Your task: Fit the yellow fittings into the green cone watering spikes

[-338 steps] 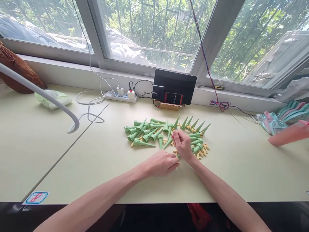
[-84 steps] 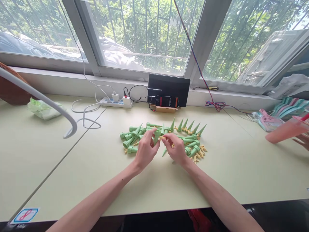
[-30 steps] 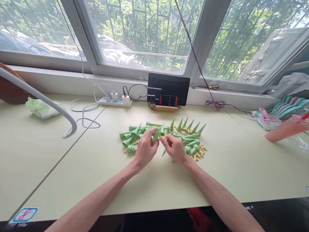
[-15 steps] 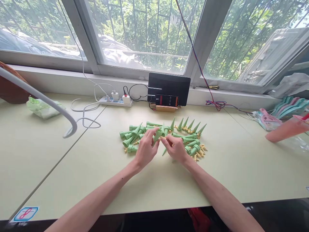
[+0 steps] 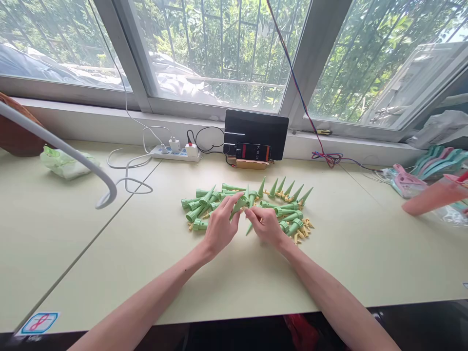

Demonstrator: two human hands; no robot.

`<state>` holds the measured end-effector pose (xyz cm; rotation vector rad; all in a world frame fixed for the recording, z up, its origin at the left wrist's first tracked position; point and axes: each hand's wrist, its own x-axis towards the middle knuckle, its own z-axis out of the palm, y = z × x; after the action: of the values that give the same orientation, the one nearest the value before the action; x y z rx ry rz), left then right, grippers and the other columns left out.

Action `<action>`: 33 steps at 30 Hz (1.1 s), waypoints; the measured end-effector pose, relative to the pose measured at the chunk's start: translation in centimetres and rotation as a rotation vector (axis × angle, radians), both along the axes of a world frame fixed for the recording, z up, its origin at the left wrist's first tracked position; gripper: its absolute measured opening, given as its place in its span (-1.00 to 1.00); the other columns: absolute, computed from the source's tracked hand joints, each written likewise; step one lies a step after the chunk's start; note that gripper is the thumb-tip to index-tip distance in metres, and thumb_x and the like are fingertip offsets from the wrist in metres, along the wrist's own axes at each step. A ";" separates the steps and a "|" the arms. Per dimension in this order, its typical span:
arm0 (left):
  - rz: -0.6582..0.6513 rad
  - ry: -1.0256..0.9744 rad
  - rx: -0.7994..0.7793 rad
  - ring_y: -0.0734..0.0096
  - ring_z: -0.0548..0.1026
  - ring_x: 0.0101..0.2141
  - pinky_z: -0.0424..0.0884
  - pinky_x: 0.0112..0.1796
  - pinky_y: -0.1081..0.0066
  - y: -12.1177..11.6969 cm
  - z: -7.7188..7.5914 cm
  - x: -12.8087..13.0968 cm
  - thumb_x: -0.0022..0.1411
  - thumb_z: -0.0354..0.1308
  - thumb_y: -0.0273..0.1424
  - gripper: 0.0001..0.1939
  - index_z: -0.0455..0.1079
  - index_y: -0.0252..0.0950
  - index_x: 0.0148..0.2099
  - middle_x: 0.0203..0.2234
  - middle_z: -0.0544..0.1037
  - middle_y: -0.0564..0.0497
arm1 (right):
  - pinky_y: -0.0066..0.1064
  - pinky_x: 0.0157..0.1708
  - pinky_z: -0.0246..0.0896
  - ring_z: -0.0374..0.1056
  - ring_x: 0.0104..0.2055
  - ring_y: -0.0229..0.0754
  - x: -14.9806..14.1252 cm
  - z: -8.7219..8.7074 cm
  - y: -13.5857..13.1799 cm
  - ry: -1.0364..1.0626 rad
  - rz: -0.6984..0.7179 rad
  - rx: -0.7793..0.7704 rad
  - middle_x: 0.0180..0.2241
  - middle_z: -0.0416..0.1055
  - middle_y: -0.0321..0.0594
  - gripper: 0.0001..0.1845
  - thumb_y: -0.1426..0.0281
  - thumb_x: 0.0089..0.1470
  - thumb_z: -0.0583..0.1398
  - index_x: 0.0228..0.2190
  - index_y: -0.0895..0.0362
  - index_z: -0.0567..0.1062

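My left hand [image 5: 224,222] is closed around a green cone-shaped plastic watering spike [image 5: 239,203], its wide end tilted up and toward the right. My right hand [image 5: 268,224] has thumb and forefinger pinched at the spike's side on a small yellow valve [image 5: 243,208], mostly hidden by the fingertips. Around both hands lie more green watering spikes [image 5: 197,213], several on their sides. A row of green spikes [image 5: 289,188] points upward behind my right hand, with yellow pieces at their bases. Loose yellow valves [image 5: 302,234] are heaped to the right of that hand.
Behind the pile, a phone [image 5: 253,151] leans against a black tablet [image 5: 256,134] on a small cardboard box [image 5: 251,165]. A power strip [image 5: 175,153] with white cables stands at the back left. To the right lies a pink cup [image 5: 433,195]; a plastic bag [image 5: 69,163] rests far left.
Both hands stay almost in place. Less of the yellow valve shows between the right fingertips and the spike, and the held spike has tilted slightly.
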<state>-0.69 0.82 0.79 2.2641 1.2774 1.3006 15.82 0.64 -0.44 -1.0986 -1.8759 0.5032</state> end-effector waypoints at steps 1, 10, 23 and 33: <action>0.001 0.001 -0.002 0.42 0.48 -0.30 0.42 -0.39 0.48 0.0 0.0 0.0 0.29 0.07 -0.53 -0.54 0.23 -0.14 0.20 -0.14 0.50 -0.01 | -0.45 -0.57 -0.07 -0.01 -0.62 -0.34 0.0 0.0 0.0 0.003 0.003 -0.001 -0.67 0.13 -0.36 -0.46 0.10 0.31 -0.02 -0.61 0.13 0.31; 0.021 0.012 -0.013 0.41 0.48 -0.29 0.43 -0.36 0.46 0.1 -0.1 -0.1 0.27 0.07 -0.56 -0.52 0.23 -0.14 0.20 -0.10 0.50 -0.01 | -0.47 -0.57 -0.04 -0.02 -0.61 -0.35 0.0 -0.1 0.0 0.033 -0.014 0.027 -0.66 0.09 -0.42 -0.68 0.21 0.24 0.12 -0.49 0.13 0.37; 0.039 0.042 -0.009 0.37 0.49 -0.28 0.43 -0.38 0.45 0.1 -0.1 -0.1 0.27 0.06 -0.55 -0.50 0.21 -0.14 0.22 -0.12 0.49 -0.05 | -0.48 -0.56 0.07 0.10 -0.62 -0.34 -0.1 -0.2 -0.1 0.018 -0.046 0.066 -0.65 0.21 -0.41 -0.79 0.25 0.20 0.17 -0.35 0.14 0.45; 0.057 0.091 -0.004 0.45 0.44 -0.38 0.39 -0.43 0.48 0.2 -0.4 -0.2 0.24 0.06 -0.59 -0.46 0.19 -0.13 0.24 -0.15 0.47 -0.02 | -0.49 -0.56 0.06 0.08 -0.63 -0.35 0.0 -0.2 -0.1 0.010 -0.040 0.062 -0.65 0.20 -0.41 -0.76 0.24 0.22 0.15 -0.36 0.16 0.46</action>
<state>-0.84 1.01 0.38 2.3247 1.3827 1.2255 15.78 0.53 -0.62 -1.0885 -1.8455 0.4247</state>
